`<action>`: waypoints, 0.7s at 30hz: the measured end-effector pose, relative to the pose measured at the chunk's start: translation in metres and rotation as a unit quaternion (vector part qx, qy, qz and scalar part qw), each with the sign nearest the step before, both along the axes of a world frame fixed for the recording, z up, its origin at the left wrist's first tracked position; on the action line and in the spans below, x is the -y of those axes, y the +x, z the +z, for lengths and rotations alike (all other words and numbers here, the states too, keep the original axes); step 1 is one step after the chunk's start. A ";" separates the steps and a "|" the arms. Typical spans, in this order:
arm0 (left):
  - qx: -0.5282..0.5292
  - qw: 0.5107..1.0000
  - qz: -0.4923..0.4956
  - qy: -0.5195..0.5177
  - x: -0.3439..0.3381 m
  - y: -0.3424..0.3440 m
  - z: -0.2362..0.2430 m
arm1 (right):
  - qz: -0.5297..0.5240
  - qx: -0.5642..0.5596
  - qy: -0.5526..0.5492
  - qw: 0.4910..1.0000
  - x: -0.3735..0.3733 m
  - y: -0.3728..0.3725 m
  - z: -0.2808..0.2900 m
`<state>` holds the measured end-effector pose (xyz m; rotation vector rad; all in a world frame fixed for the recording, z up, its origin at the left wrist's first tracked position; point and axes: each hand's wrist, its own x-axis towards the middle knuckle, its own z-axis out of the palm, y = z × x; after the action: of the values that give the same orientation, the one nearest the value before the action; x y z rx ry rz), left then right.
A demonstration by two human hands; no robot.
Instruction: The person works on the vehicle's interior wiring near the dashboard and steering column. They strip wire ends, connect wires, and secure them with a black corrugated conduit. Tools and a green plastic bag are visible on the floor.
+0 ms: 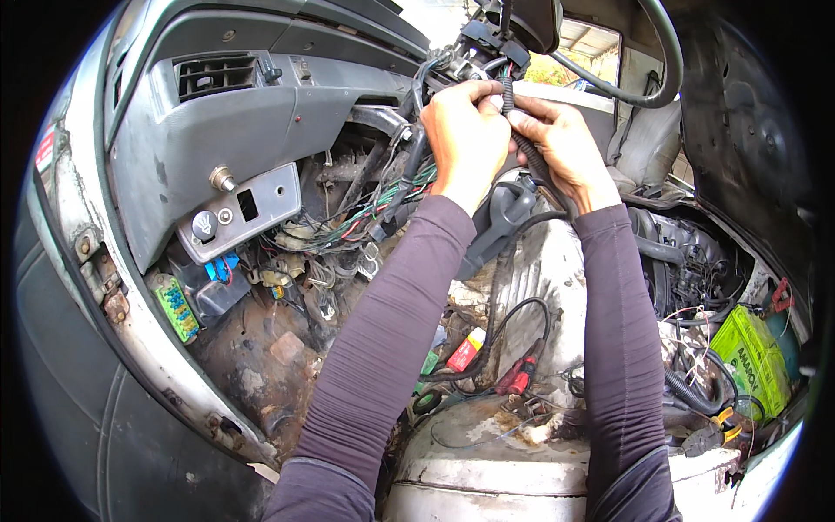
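In both hands, just below the steering column [487, 48], is a black corrugated wire conduit [508, 92]. Coloured wires come out of its upper end. My left hand [464, 130] pinches the conduit from the left, thumb and forefinger pressed against it. From the right, my right hand [565, 152] grips it a little lower, with the thumb on the near side and the other fingers partly hidden behind. Below my hands the conduit runs down past my right wrist. A loose bundle of green, red and black wires [374, 211] hangs under the dashboard, left of my left forearm.
The grey dashboard [235, 130] and a fuse box [176, 309] are on the left. The steering wheel [665, 78] rim arcs at upper right. Between my forearms lie a red connector [519, 376] and cables. A green battery [750, 352] and an exposed engine [696, 261] are at right.
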<state>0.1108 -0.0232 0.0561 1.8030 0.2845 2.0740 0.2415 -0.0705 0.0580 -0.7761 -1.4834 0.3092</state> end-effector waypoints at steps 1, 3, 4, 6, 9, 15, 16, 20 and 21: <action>0.005 1.000 -0.012 -0.004 0.002 -0.001 0.001 | -0.041 0.025 0.012 0.999 -0.001 0.000 0.002; 0.011 1.000 -0.017 0.008 0.003 -0.004 0.001 | -0.097 0.037 0.056 0.993 -0.007 -0.003 0.004; 0.002 1.000 0.000 -0.003 0.003 -0.004 0.002 | -0.118 0.032 0.070 0.990 -0.010 -0.006 0.005; 0.008 1.000 0.020 0.017 0.002 -0.002 0.001 | -0.167 0.017 0.096 0.981 -0.014 -0.010 0.006; -0.002 0.998 0.037 0.051 0.000 0.003 -0.001 | -0.147 -0.033 0.097 0.984 -0.015 -0.015 0.012; -0.002 0.997 -0.071 -0.035 -0.001 -0.001 0.002 | -0.015 -0.073 0.032 0.997 -0.006 -0.014 0.013; -0.024 0.999 0.004 -0.029 -0.001 -0.004 0.004 | -0.033 -0.064 0.020 0.997 -0.004 -0.012 0.014; -0.031 0.999 0.007 -0.028 -0.001 -0.007 0.004 | -0.047 -0.081 -0.024 0.995 -0.005 -0.011 0.011; -0.024 0.999 0.022 -0.012 -0.002 -0.006 0.004 | -0.037 -0.096 0.018 0.995 -0.010 -0.014 0.009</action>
<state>0.1043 -0.0211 0.0600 1.8503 0.3648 2.0506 0.2273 -0.0606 0.0672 -0.7494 -1.2741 0.2917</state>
